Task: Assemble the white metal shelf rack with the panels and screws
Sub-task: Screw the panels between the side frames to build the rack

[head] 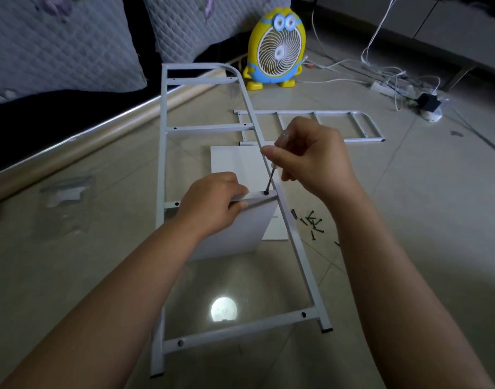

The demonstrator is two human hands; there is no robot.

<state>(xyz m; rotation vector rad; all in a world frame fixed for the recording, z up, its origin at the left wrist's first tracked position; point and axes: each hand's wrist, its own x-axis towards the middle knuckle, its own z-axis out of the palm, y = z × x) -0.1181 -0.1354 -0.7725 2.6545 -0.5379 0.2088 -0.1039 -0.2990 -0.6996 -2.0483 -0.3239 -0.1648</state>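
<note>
The left hand (212,204) clasped the middle rung of the white side frame (162,164) together with the top edge of a standing shelf panel (240,228). The right hand (311,161) grasped a screwdriver (271,178) with its tip in a black screw (266,192) at the right end of that rung. The work seemed at an early stage: the other rungs carried no panels, loose screws (312,221) lay on the floor at the right, and the second side frame (339,111) lay far right, not yet attached.

Dim room with a glossy pale tiled floor (409,220) showing a round reflection of a light (224,309). At upper left, quilted grey cushions (58,43) sit above a beige base rail (72,141). A yellow cartoon-shaped fan (277,49) stands at the back, with white cables (381,29) and a power strip (383,88) to its right.
</note>
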